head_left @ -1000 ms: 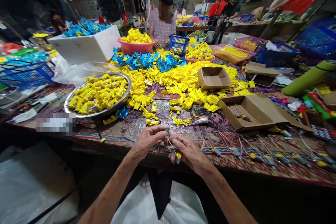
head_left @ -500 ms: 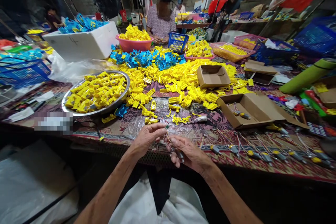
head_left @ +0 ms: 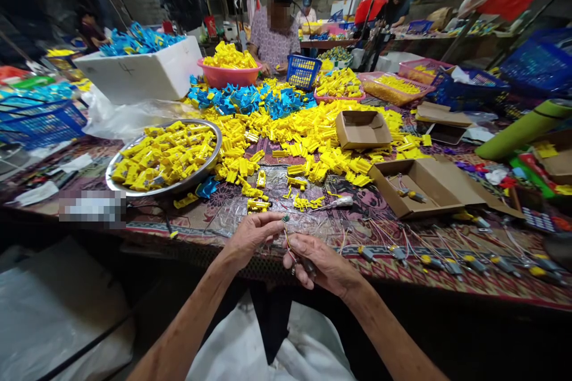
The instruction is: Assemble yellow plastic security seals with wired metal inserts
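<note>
Between thumb and fingers, my left hand [head_left: 250, 238] pinches a small green circuit board [head_left: 285, 218]. Thin coloured wires [head_left: 288, 241] run down from the board into my right hand [head_left: 319, 259], which is closed around them and a small grey motor [head_left: 308, 266], partly hidden by the fingers. Both hands are just above the table's front edge. Beyond them lie yellow plastic housings [head_left: 258, 205], some thin yellow clips [head_left: 308, 202] and a screwdriver with a clear handle [head_left: 342, 202]. Several wired grey-and-yellow motors [head_left: 397, 255] lie in a row to the right.
A metal basin [head_left: 214, 158] of yellow parts stands at left. An open cardboard box [head_left: 429, 187] holds a few motors, and a smaller box [head_left: 363, 131] rests on the yellow pile [head_left: 295, 125]. A co-worker [head_left: 274, 36] sits across the table behind blue parts [head_left: 241, 100].
My right hand has shifted slightly down and away from the left, so more of the wires show. The board remains in my left fingertips. The co-worker's hands have moved a little.
</note>
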`<action>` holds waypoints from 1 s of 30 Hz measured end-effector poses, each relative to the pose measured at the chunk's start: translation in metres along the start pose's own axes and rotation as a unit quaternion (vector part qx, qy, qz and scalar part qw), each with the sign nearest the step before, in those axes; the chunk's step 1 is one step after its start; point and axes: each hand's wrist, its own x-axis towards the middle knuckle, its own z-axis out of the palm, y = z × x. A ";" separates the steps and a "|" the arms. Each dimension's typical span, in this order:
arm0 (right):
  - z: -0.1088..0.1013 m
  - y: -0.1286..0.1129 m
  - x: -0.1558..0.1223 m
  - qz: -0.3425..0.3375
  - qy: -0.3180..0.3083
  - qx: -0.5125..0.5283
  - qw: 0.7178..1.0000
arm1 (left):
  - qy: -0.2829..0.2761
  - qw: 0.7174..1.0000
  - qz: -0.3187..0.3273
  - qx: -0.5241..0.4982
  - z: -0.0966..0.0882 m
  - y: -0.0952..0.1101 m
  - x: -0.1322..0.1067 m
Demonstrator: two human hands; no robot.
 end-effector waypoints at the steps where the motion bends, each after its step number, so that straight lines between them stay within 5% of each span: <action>1: 0.000 0.000 -0.001 0.001 0.004 -0.001 1.000 | -0.002 1.000 -0.004 -0.004 0.001 0.000 0.000; 8: 0.000 0.000 -0.004 0.002 0.008 -0.010 1.000 | 0.003 1.000 -0.019 0.009 0.004 0.004 -0.002; 16: 0.003 -0.009 -0.007 -0.055 0.153 -0.106 0.981 | 0.013 1.000 -0.018 0.004 0.004 0.004 0.000; 30: 0.002 -0.005 -0.027 -0.036 0.133 -0.022 0.990 | 0.044 0.999 0.003 -0.024 0.007 0.000 0.005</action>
